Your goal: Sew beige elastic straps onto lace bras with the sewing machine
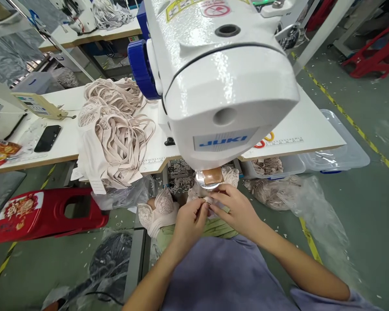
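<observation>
My left hand point(189, 218) is closed, thumb and forefinger pinching one side of a small beige fabric strip point(208, 200). The fingers of my right hand point(236, 211) close on the same strip from the other side. Both hands are just below the head of a white sewing machine point(228, 93), whose needle area is hidden from here. A beige lace bra point(164, 209) lies across my lap to the left of my hands. More beige lace point(231, 175) shows behind my right fingers, partly covered by the machine.
A heap of beige bras point(116, 138) hangs over the table's front edge at left. A phone point(47, 138) lies farther left. Red-handled scissors point(259, 144) sit right of the machine, above a plastic bin point(294, 165). A red stool point(48, 214) stands at lower left.
</observation>
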`<state>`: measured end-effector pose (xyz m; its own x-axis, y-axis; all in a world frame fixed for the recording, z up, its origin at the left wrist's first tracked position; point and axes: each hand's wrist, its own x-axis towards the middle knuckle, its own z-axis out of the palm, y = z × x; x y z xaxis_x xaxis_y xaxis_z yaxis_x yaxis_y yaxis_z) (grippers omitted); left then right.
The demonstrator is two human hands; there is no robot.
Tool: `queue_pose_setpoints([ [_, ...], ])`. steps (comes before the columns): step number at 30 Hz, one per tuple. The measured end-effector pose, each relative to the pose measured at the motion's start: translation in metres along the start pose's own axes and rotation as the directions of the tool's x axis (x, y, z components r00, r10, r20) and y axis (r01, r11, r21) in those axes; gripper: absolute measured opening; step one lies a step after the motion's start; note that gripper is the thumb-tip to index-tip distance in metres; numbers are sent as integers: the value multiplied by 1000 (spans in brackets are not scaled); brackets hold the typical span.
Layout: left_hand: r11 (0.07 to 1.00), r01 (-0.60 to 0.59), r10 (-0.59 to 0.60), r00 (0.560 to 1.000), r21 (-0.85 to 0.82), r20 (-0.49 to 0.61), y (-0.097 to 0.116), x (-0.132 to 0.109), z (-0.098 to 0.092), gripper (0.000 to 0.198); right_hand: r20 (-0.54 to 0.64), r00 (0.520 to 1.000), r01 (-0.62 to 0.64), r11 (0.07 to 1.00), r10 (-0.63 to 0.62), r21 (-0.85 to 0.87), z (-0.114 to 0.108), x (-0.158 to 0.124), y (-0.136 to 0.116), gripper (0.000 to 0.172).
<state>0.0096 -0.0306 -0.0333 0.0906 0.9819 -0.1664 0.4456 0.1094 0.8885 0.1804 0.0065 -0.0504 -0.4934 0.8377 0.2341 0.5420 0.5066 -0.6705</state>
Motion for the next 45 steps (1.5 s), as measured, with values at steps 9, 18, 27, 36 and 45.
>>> queue_pose_setpoints([
  [9, 999, 29, -29, 999, 17, 20, -4, 2, 3, 31, 53, 995, 85, 996, -86, 28, -4, 4, 11, 14],
  [18, 877, 267, -272, 961, -400, 47, -18, 23, 20, 58, -107, 993, 62, 996, -55, 59, 6, -7, 37, 21],
  [27, 763, 372, -345, 926, -528, 155, -15, 17, 3, 53, -137, 886, -443, 726, 442, -525, -117, 114, 144, 32],
  [36, 559, 391, -394, 901, -731, 180, -12, 17, -13, 46, 17, 863, -474, 821, 505, -318, -112, 10, 81, 21],
  [45, 591, 388, -379, 907, -707, 181, -9, 17, -8, 40, 140, 985, -69, 973, 101, -221, -52, -47, 6, 28],
])
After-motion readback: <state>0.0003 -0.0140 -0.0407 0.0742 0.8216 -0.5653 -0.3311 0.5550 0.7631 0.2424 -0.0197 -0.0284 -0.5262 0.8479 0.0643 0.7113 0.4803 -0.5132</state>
